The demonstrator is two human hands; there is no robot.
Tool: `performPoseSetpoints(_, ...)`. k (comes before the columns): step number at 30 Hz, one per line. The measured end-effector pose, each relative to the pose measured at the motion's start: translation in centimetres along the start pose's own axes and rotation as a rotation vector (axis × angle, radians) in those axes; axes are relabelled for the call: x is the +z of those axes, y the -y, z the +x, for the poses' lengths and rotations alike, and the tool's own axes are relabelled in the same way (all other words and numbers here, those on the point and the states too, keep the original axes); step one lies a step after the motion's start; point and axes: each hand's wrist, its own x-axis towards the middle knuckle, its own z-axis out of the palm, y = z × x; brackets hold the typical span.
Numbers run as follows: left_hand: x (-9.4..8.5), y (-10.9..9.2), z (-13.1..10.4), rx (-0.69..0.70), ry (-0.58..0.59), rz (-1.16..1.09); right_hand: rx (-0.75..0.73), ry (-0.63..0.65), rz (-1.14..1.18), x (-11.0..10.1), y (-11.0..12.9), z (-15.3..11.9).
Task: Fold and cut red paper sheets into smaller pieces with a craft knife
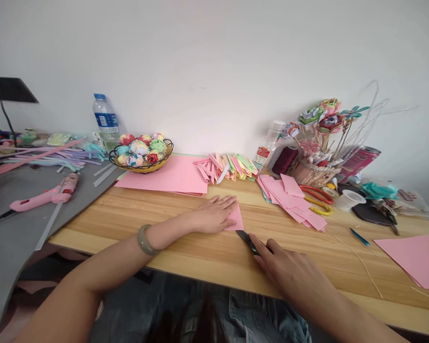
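Note:
My left hand [216,214] lies flat on a small folded-looking piece of pink paper [237,220], fingers stretched out and pressing it to the wooden table. Most of that paper is hidden under the palm. In my right hand [286,262] is a dark utility knife [249,242], gripped with the index finger along its handle. The blade points up and left, its tip at the paper's lower right corner. Just behind the left hand is a heap of folded paper strips [227,167] in pink, yellow and green. Cut pink paper pieces [293,202] lie beyond the right hand.
Large pink sheets [164,177] sit under a basket [143,167] of paper flowers. A pink glue gun [45,197] rests on the grey surface at left. Pliers [318,200], a flower pot [312,172] and a can [361,162] stand right. More pink sheets [414,259] lie far right.

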Motion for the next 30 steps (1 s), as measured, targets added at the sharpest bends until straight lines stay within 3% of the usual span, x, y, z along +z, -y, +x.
performPoseSetpoints(20, -0.2, -0.1, 0.0, -0.028, 0.015, -0.027, 0.042, 0.045, -0.084, 0.7, 0.0, -0.8)
performPoseSetpoints(30, -1.0, -0.7, -0.4, -0.051, 0.042, -0.063, 0.044, 0.117, -0.083, 0.1, -0.2, 0.3)
